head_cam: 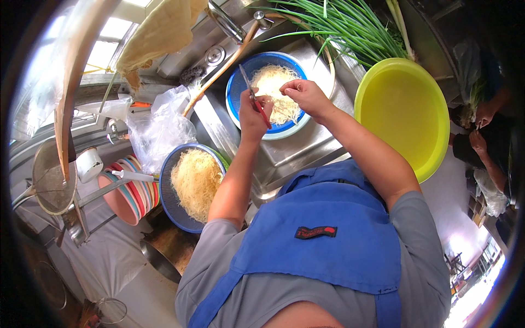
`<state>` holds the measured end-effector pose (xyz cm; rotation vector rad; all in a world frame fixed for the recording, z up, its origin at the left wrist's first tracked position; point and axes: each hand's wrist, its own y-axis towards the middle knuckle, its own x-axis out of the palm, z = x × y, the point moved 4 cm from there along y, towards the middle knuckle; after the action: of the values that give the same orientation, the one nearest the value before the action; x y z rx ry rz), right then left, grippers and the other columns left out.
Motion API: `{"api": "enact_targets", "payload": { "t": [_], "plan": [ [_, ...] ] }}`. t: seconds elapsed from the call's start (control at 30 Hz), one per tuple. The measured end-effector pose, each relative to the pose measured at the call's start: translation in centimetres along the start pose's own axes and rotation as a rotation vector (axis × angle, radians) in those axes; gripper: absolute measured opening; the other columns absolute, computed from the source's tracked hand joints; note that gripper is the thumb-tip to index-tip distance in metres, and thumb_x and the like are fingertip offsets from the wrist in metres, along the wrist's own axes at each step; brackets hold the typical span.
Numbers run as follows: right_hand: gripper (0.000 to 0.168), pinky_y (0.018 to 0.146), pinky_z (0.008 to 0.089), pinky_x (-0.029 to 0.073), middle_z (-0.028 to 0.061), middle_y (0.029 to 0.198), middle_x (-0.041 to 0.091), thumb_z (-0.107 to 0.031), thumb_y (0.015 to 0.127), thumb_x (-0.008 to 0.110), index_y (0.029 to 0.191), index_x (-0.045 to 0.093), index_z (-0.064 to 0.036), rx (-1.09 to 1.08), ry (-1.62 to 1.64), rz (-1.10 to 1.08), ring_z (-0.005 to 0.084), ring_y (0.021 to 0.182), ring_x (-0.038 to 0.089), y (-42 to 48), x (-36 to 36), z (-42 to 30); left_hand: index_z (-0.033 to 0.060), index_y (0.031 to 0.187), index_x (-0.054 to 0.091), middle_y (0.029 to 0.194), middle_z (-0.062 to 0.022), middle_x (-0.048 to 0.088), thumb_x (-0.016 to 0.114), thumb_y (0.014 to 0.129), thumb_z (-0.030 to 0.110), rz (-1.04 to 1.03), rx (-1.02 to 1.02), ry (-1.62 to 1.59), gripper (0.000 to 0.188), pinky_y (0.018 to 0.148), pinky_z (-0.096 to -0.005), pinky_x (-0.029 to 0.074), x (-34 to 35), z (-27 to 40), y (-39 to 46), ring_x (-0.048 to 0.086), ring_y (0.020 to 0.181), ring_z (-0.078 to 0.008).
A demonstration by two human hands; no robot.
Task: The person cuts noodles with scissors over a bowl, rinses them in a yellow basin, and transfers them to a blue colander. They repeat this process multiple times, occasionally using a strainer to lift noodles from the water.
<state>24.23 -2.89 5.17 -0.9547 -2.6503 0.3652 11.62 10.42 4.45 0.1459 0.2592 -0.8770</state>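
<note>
My left hand (255, 117) is closed around a pair of scissors (259, 108) with red handles, blades pointing up and away. Across from it, my right hand (305, 96) pinches some thin pale strands at the fingertips. Both hands are above a blue plastic colander (237, 88), which sits in a light-coloured basin (275, 136) in the steel sink. Pale, thread-like strands (274, 78) lie in the colander. A second blue colander (166, 190), at my left elbow, holds a larger heap of yellowish strands (197, 184).
To the right stands a large yellow-green basin (402, 119), below a bunch of green onions (348, 28). A wooden stick (221, 71) crosses the sink's corner near the faucet (225, 20). Plastic bags (162, 127) and stacked coloured plates or bowls (127, 192) are at left. Another person's hands (482, 127) show far right.
</note>
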Motion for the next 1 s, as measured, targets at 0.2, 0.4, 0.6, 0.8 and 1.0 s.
{"api": "enact_targets", "payload": {
  "t": [0.2, 0.4, 0.6, 0.8, 1.0],
  "plan": [
    [0.045, 0.096, 0.0295, 0.043, 0.0063, 0.126, 0.058, -0.001, 0.088, 0.057, 0.133, 0.053, -0.005, 0.160, 0.208, -0.182, 0.0135, 0.113, 0.054, -1.4, -0.2, -0.9, 0.0023, 0.120, 0.047, 0.098, -0.0099, 0.070, 0.078, 0.079, 0.007, 0.056, -0.016, 0.090, 0.052, 0.074, -0.0269, 0.054, -1.0, 1.2, 0.5, 0.067, 0.084, -0.0128],
    [0.075, 0.100, 0.0315, 0.043, 0.0130, 0.136, 0.047, 0.012, 0.075, 0.052, 0.146, 0.035, -0.004, 0.004, 0.447, -0.222, 0.0214, 0.124, 0.049, -1.7, 0.7, -0.9, 0.0005, 0.119, 0.044, 0.093, -0.0140, 0.069, 0.076, 0.080, 0.001, -0.108, -0.136, -0.346, 0.051, 0.070, -0.0274, 0.057, 2.1, 6.8, 0.4, 0.068, 0.080, -0.0165],
    [0.083, 0.105, 0.0320, 0.040, 0.0127, 0.142, 0.044, 0.011, 0.073, 0.049, 0.151, 0.024, -0.003, -0.046, 0.449, -0.394, 0.0219, 0.131, 0.046, -2.1, 1.6, -1.5, -0.0017, 0.117, 0.045, 0.084, -0.0101, 0.068, 0.075, 0.081, 0.001, -0.142, -0.109, -0.345, 0.047, 0.069, -0.0255, 0.055, 4.3, 6.9, 0.4, 0.068, 0.075, -0.0153],
    [0.085, 0.107, 0.0334, 0.037, 0.0143, 0.151, 0.034, 0.000, 0.079, 0.056, 0.154, 0.016, -0.002, 0.043, 0.260, -0.136, 0.0239, 0.137, 0.039, -2.3, 0.1, 0.2, 0.0007, 0.118, 0.045, 0.078, -0.0083, 0.067, 0.076, 0.079, 0.002, -0.051, -0.091, -0.265, 0.050, 0.063, -0.0237, 0.052, 3.1, 5.5, 0.3, 0.066, 0.070, -0.0129],
    [0.027, 0.085, 0.0348, 0.052, 0.0188, 0.097, 0.070, -0.017, 0.083, 0.067, 0.104, 0.071, -0.001, -0.005, -0.630, 0.073, 0.0282, 0.094, 0.068, -6.5, -1.0, 3.5, 0.0028, 0.108, 0.056, 0.082, -0.0089, 0.067, 0.088, 0.067, 0.016, 0.102, -0.009, 0.447, 0.053, 0.066, -0.0297, 0.052, -1.1, -2.7, 2.7, 0.066, 0.071, -0.0166]
  ]
}}
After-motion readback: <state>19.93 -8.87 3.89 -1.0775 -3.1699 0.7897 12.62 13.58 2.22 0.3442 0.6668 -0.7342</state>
